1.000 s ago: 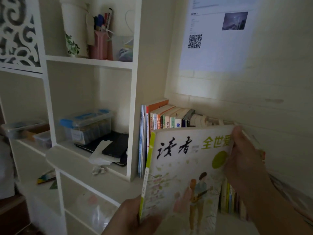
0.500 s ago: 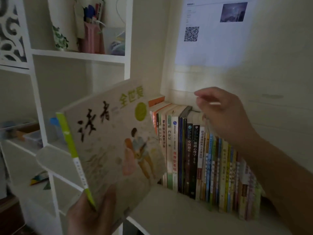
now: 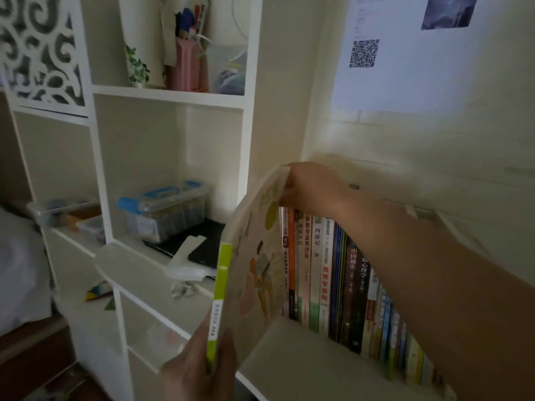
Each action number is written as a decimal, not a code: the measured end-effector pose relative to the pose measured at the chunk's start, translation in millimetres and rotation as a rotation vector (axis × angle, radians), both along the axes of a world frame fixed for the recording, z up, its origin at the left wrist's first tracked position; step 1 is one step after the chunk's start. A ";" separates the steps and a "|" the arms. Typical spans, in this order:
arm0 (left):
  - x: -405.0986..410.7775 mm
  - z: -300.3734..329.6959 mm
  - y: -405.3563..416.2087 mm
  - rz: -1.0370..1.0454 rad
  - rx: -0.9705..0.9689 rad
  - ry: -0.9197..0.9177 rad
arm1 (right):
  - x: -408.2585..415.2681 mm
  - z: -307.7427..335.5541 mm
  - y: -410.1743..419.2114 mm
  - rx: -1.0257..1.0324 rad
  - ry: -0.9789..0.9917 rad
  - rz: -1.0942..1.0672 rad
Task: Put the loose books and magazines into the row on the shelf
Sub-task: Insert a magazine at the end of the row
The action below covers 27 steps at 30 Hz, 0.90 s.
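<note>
Head view puts the magazine (image 3: pixel 254 273) right in front of me, stood nearly on edge with its green spine (image 3: pixel 221 299) toward the camera and its illustrated cover turned to the right. It sits at the left end of the row of books (image 3: pixel 333 279), its cover just beside the first spines, though I cannot tell whether it touches them or whether its lower edge rests on the shelf board (image 3: pixel 304 363) yet. My left hand (image 3: pixel 199 369) grips it from below, thumb and fingers wrapped around the bottom of the spine. My right hand (image 3: pixel 309 188) pinches the upper corner, fingers curled over the top edge (the fingertips themselves are hidden behind the cover). The right forearm crosses in front of the books' tops and runs off the lower right.

The books stand upright, spines out, packed along the board toward the wall on the right. Left of the white upright, a neighbouring compartment holds a clear box with a blue lid (image 3: pixel 165 209), a dark flat device (image 3: pixel 199 241) and a scrap of white paper (image 3: pixel 188 253). Above that, a pink pen holder (image 3: pixel 188 68) stands beside a white cup with a leaf print (image 3: pixel 139 47). A sheet with a QR code (image 3: pixel 405 53) is stuck to the wall above the books.
</note>
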<state>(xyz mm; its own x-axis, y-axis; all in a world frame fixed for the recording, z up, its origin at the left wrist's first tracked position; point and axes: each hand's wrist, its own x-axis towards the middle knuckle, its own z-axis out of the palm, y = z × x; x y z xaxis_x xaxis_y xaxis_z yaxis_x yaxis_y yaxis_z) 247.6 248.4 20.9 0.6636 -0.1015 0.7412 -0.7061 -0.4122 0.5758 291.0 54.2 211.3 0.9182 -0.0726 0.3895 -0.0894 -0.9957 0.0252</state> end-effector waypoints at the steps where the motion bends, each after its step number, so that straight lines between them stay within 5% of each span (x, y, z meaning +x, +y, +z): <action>1: -0.3 -3.8 -0.3 -0.023 -0.062 0.018 | -0.2 0.3 -0.5 0.005 -0.001 -0.003; 14: -0.4 8.9 5.4 0.085 -0.099 -0.008 | -29.7 -1.4 -19.5 0.036 -0.074 0.058; 19: -10.6 25.2 -9.1 0.103 -0.203 -0.139 | -45.4 -8.6 -26.6 -0.041 -0.007 0.143; 27: -14.7 60.4 -45.6 0.072 -0.441 -0.102 | -53.6 -8.0 -32.3 -0.029 -0.007 0.147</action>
<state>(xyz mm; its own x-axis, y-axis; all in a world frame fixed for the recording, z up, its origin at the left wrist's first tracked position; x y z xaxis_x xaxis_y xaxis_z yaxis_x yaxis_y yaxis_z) 232.9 202.8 81.3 0.5785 0.2819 0.7654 -0.7472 -0.1933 0.6359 237.4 21.9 203.3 0.9155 0.0739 0.3956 0.0572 -0.9969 0.0538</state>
